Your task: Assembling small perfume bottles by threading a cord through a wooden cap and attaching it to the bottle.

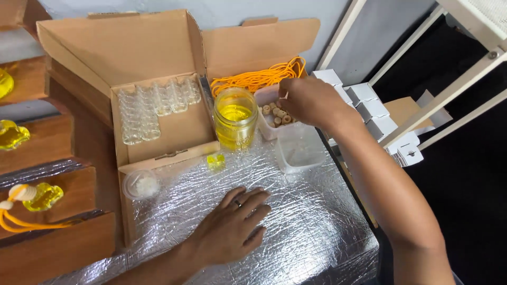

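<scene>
Left hand [232, 229] rests flat, fingers spread, holding nothing, on my crinkled silver-foil counter [317, 237]. Right hand [309, 100] reaches into the small clear plastic tub of tan wooden beads [277, 117], beside the yellow-liquid glass jar [235, 117]; its grip cannot be told.

open cardboard box [158, 126] holding clear glass vials [156, 105]. jar of yellow liquid [235, 119] beside it; orange cords [259, 76] behind. small white boxes [369, 105] at right.

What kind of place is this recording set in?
Likely a small craft or packing bench: a box of empty glass bottles, a jar of yellow liquid, a tub of corks under the right hand.
</scene>
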